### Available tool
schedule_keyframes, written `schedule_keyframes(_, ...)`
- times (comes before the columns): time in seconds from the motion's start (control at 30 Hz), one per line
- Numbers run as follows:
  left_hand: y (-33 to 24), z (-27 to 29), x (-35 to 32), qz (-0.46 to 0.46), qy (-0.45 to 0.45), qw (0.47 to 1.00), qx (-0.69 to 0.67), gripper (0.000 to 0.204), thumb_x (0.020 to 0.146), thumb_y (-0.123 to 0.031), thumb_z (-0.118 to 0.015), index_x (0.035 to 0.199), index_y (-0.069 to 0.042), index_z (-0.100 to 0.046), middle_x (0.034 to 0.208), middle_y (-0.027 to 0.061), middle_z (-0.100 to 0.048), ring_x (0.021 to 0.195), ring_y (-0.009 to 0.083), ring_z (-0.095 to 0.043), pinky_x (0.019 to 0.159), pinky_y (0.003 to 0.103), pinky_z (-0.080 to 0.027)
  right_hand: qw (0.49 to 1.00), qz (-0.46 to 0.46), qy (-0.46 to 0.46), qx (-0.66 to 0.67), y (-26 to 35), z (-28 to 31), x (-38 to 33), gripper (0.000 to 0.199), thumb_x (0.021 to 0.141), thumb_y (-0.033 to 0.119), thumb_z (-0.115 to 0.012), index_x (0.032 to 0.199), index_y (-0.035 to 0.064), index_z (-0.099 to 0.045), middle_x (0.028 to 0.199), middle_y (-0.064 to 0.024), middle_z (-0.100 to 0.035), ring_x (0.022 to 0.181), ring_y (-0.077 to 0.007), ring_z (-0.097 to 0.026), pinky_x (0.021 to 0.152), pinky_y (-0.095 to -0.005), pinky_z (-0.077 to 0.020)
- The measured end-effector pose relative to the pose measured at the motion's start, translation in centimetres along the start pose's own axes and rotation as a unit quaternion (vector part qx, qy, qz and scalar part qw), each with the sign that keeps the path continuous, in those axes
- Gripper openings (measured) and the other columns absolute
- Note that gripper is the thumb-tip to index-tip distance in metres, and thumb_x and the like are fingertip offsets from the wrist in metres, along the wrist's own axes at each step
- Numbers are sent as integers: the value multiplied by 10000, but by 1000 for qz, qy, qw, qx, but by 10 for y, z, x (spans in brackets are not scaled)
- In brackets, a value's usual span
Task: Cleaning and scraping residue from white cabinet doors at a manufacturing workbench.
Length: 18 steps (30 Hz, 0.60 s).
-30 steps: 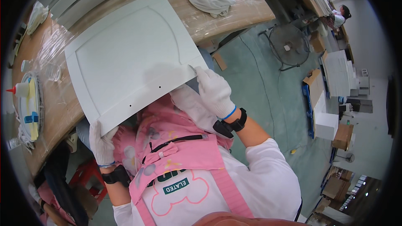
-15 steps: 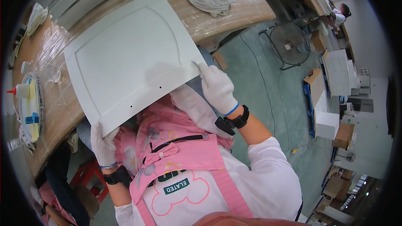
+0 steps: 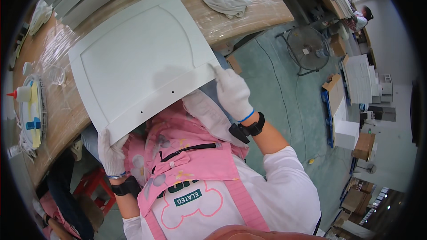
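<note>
White panel: a flat cabinet door (image 3: 142,62) with a raised frame and an arched inner field lies tilted across the near edge of the workbench, its lower edge overhanging toward the person's body.
Panel surface: painted white; two small dark holes show near the lower edge.
Left hand (image 3: 111,153): wears a white glove and closes around the lower left corner of the cabinet door, the thumb on top and the fingers hidden beneath.
Right hand (image 3: 233,93): white-gloved too; the fingertips press along the panel's lower right edge near its corner; how far the fingers wrap under cannot be told.
Wrists: each carries a black band, just behind the glove cuff.
Workbench (image 3: 249,15): wooden top covered with clear plastic film, curving from the left side to the upper right.
Cloth (image 3: 227,0): a crumpled grey rag rests on the bench above the panel, apart from it.
Tray (image 3: 31,111): a round dish at the bench's left edge holds a small bottle with a red tip and bits of yellow and blue.
Apron (image 3: 191,169): pink, paint-flecked, directly under the panel's overhanging edge.
Fan (image 3: 307,49): a floor fan stands on the green floor, well apart to the right.
</note>
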<state>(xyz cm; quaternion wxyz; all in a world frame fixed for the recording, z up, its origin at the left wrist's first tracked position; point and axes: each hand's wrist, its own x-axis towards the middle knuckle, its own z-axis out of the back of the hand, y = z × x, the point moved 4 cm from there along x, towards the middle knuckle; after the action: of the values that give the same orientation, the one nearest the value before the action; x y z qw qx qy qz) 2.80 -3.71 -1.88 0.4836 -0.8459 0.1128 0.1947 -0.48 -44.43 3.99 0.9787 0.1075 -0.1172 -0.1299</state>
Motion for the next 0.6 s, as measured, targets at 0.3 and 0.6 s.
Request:
schedule_keyframes(0.3,-5,-14,-7,-15,0,1000,20,412,1035,-220,-525,1358,32,-476,1268,182,-602,1072,293,-678,789,381,-657,996,-4,-87,25,-35,13,-1,270,913,119,-591,1180,84,-609,899,-138,-610,764,-370,-639,651,-471,-514)
schedule_keyframes(0.6,-3,-8,-4,-8,-9,1000,18,439,1032,-220,-531,1379,38,-458,1288,184,-593,1081,295,-678,784,372,-659,1000,13,15,17,-19,17,-32,428,876,55,-613,1303,55,-572,937,-137,-608,747,-353,-626,647,-444,-509)
